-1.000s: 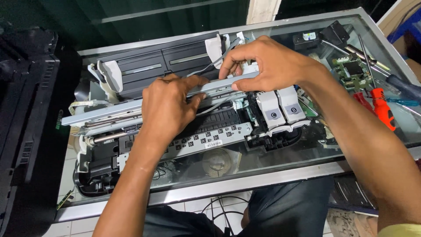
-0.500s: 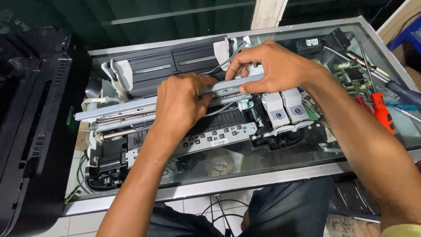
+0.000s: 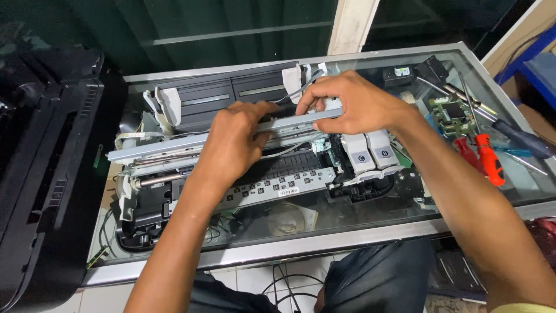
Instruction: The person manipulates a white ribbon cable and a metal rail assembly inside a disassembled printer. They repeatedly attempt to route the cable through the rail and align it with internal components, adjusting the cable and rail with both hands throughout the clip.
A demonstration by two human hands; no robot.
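1. My left hand (image 3: 234, 145) lies palm down over the middle of the long grey metal rail (image 3: 174, 145); the fingers curl over its far edge and grip it.
2. My right hand (image 3: 347, 104) takes the right end of the same rail, thumb under, fingers over the top: a closed pinch on the bar.
3. The rail runs across the opened printer chassis (image 3: 243, 174), tilted, with its left end nearer me than its right end. It lies above the chassis, in front of the dark paper tray section (image 3: 231, 93).
4. Just right of the rail's right end, two ink cartridges (image 3: 370, 153), white-topped, stand side by side in their carriage.
5. Nearer me than the rail, a white strip with black square marks (image 3: 272, 186) lies along the chassis.
6. The chassis rests on a glass table (image 3: 324, 232). Well right of the rail on the glass: red-handled screwdrivers (image 3: 486, 159) and a green circuit board (image 3: 452, 113).
7. Left of the rail's left end, beside the table, stands a black housing (image 3: 46, 174).
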